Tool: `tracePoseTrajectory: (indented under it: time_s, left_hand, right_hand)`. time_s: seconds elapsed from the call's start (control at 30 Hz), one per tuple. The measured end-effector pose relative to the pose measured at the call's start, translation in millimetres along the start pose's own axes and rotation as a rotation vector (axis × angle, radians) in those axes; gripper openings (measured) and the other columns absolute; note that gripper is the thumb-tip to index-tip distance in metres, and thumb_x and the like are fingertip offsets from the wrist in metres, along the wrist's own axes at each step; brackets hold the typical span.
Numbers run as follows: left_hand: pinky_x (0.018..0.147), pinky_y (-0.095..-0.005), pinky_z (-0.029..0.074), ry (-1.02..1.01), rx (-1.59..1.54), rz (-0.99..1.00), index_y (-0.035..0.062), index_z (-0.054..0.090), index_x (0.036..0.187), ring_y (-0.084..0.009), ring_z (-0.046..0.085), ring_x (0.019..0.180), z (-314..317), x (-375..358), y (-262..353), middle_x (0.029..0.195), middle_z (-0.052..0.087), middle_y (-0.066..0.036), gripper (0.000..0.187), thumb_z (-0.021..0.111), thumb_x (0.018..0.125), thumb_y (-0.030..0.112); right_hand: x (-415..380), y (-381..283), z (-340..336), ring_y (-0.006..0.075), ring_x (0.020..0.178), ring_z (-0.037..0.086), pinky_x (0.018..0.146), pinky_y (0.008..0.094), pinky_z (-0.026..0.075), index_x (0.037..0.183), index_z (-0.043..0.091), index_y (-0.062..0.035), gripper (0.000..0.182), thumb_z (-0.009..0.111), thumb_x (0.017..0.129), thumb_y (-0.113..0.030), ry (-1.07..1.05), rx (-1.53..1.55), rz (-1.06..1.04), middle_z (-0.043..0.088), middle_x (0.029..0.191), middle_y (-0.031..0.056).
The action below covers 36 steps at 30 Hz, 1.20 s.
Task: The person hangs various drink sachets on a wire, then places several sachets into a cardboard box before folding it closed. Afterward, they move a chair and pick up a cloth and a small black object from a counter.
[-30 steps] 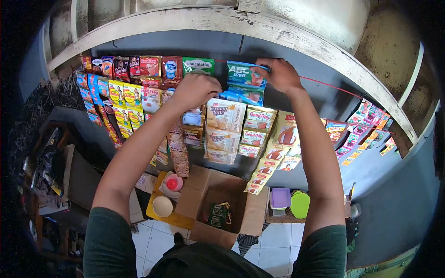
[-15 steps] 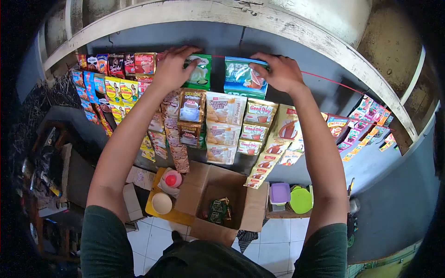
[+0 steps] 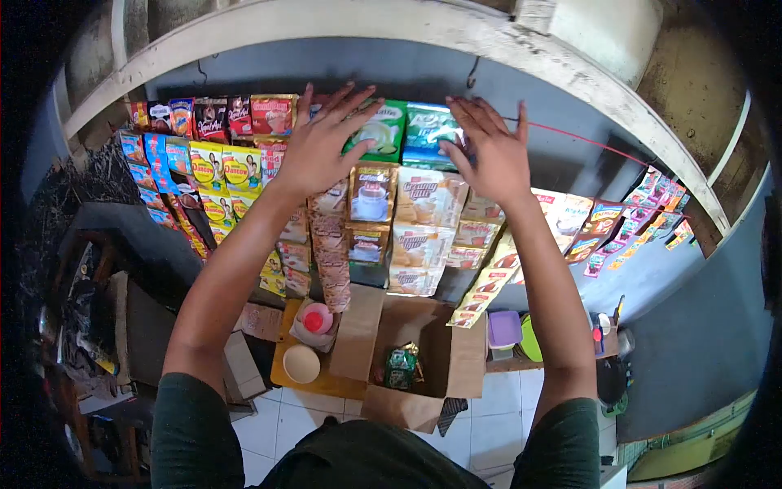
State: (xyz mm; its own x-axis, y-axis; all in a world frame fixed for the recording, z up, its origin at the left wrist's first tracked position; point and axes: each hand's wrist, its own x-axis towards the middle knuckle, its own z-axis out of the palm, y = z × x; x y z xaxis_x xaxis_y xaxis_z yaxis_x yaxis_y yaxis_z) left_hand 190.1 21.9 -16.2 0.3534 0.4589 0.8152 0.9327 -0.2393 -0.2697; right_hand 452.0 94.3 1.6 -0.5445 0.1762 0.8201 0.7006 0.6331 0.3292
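Note:
A green sachet and a blue-green sachet pack hang side by side on the red string. Over the left edge of the green sachet, my left hand has its fingers spread. My right hand, also with fingers apart, rests by the right edge of the blue-green pack, its thumb in front of it. Below hang strips of Coffeemix and Creamy Latte sachets. My palms and forearms hide parts of the sachets behind them.
More sachet strips hang at the left and right. An open cardboard box with green packets stands below, between a yellow surface holding a bowl and a purple container. A white beam crosses above.
The blue-green pack now sits against the green sachet, where a gap was before. My left hand's fingers have spread wider, and my right hand's fingers have straightened. The camera view has shifted.

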Motion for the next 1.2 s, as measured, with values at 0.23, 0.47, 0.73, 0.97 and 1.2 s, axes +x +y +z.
tracePoseTrajectory:
  time_s: [0.23, 0.47, 0.73, 0.97, 1.2]
  left_hand:
    - [0.106, -0.0532, 0.029, 0.062, -0.626, -0.078, 0.0132, 0.067, 0.11, -0.0339, 0.048, 0.124, -53.7, -102.1, 55.3, 0.131, 0.054, -0.011, 0.031, 0.068, 0.08, 0.021]
    - [0.095, -0.0455, 0.042, -0.237, -1.164, -0.486, 0.0048, 0.068, 0.099, -0.034, 0.055, 0.112, 8.9, -270.8, 135.2, 0.113, 0.062, -0.016, 0.02, 0.066, 0.082, 0.015]
    - [0.105, -0.0522, 0.029, -0.976, -1.114, -0.228, 0.0093, 0.056, 0.124, -0.0288, 0.043, 0.129, 87.0, -401.3, 231.2, 0.137, 0.049, -0.01, 0.044, 0.063, 0.087, 0.032]
    - [0.109, -0.0675, 0.004, -1.083, -0.682, -0.248, 0.0097, 0.055, 0.127, -0.0276, 0.02, 0.142, 123.2, -468.9, 291.9, 0.151, 0.029, -0.013, 0.064, 0.057, 0.083, 0.056]
    - [0.107, -0.0686, -0.005, -1.265, -0.719, -0.347, 0.0113, 0.056, 0.123, -0.0322, 0.015, 0.143, 126.9, -462.5, 292.3, 0.152, 0.026, -0.013, 0.064, 0.056, 0.082, 0.06]
  right_hand:
    - [-121.2, -87.5, -42.0, 0.0302, 0.119, 0.054, 0.113, 0.0517, 0.013, 0.106, 0.068, -0.009, 0.032, 0.069, 0.074, -0.011, 0.144, 0.466, 0.31, 0.062, 0.12, 0.0113]
    - [-327.2, -194.4, -29.1, 0.028, 0.101, 0.06, 0.093, 0.0354, 0.044, 0.096, 0.065, -0.0011, 0.013, 0.062, 0.083, 0.0, 0.042, 0.462, 1.04, 0.064, 0.103, 0.0156]
    - [-450.1, -233.1, 5.1, 0.0171, 0.087, 0.062, 0.08, 0.0287, 0.049, 0.111, 0.059, -0.0017, 0.025, 0.063, 0.09, -0.014, -0.486, 0.963, 1.601, 0.065, 0.098, 0.0098]
    - [-539.3, -234.3, 97.6, 0.0374, 0.101, 0.063, 0.088, 0.043, 0.049, 0.104, 0.065, -0.0034, 0.04, 0.061, 0.086, -0.038, -1.127, 0.903, 1.365, 0.066, 0.107, 0.0187]
    - [-643.0, -266.8, 179.2, 0.0325, 0.112, 0.058, 0.095, 0.0408, 0.045, 0.122, 0.057, -0.0032, 0.057, 0.066, 0.081, -0.042, -1.35, 1.038, 1.209, 0.061, 0.119, 0.02]
